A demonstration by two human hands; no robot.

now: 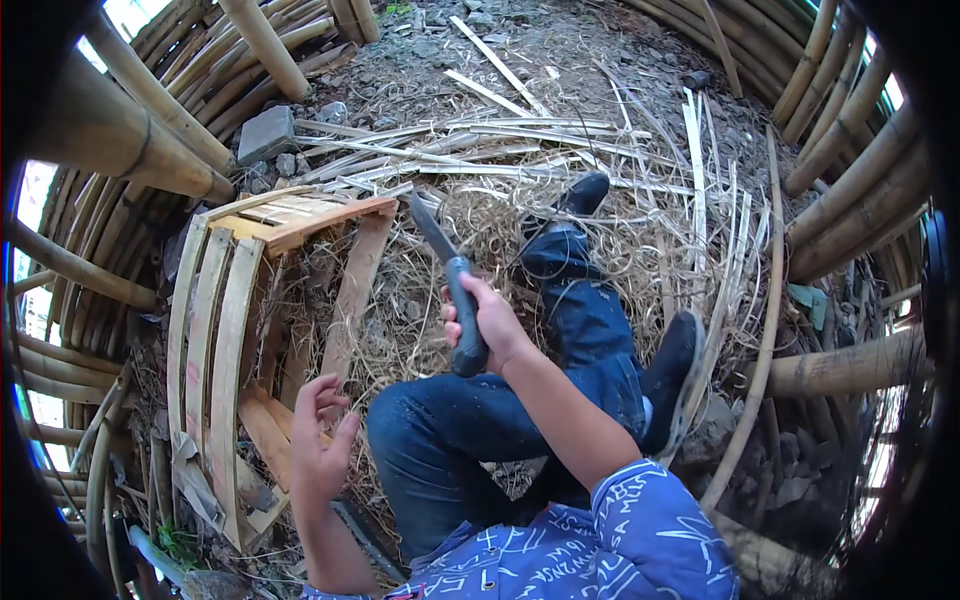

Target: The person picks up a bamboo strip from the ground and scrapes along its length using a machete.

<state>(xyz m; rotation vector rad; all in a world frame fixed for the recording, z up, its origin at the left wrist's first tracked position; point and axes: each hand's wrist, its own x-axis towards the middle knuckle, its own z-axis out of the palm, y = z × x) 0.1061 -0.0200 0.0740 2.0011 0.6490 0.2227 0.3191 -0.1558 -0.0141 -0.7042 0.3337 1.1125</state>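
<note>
My right hand [492, 318] is wrapped round the dark grey-green handle of a large knife [437, 238]. Its broad blade points up and to the left, above my bent knee. My left hand [322, 432] hangs in the air beside the wooden crate, its fingers loosely bent and apart from the thumb, with nothing in it. The slatted crate [208, 360] lies on its side at the left, its open side turned towards my legs. Thin curled shavings [480, 225] cover the ground under the knife and round my legs.
Pale split bamboo strips [500, 133] lie across the ground ahead, with more strips [697, 180] at the right. A grey block [266, 135] sits behind the crate. Bamboo pole walls [850, 250] stand on both sides. A long thin pole [765, 350] lies right of my shoe [672, 375].
</note>
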